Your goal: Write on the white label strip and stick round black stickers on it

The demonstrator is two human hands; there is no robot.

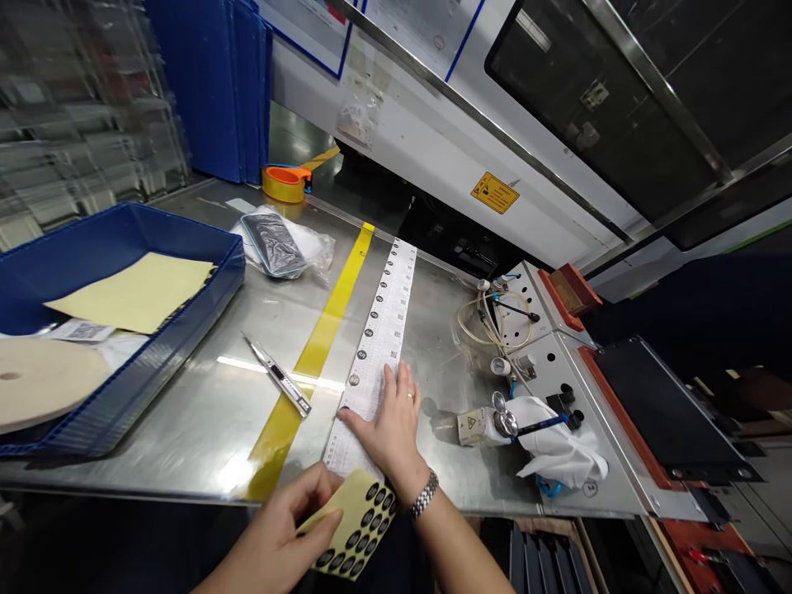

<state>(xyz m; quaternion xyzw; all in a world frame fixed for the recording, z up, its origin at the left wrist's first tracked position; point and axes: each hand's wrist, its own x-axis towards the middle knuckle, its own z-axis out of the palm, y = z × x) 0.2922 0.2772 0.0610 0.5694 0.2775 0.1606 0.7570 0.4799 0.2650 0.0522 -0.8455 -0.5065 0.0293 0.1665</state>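
Note:
My left hand (289, 535) pinches a yellow sticker sheet (352, 524) at the table's front edge; rows of dark oval stickers show on it. Flat on a long white strip of printed labels (384, 305) lies my right hand (391, 419), its fingers stretched out and thumb apart. Dark oval stickers run down the strip's left side, with small square codes along the right. The near end of the strip is partly covered by my hands and the sheet. To the left, a utility knife (281, 384) rests across yellow floor-style tape (331, 330) stuck to the metal table.
A blue bin (179, 363) on the left holds yellow paper and a round disc. Behind it lie a bagged phone-like object (272, 243) and a tape roll (285, 183). On the right stand a small bottle (479, 427), a white cloth (557, 437) and gauges with tubing (488, 309).

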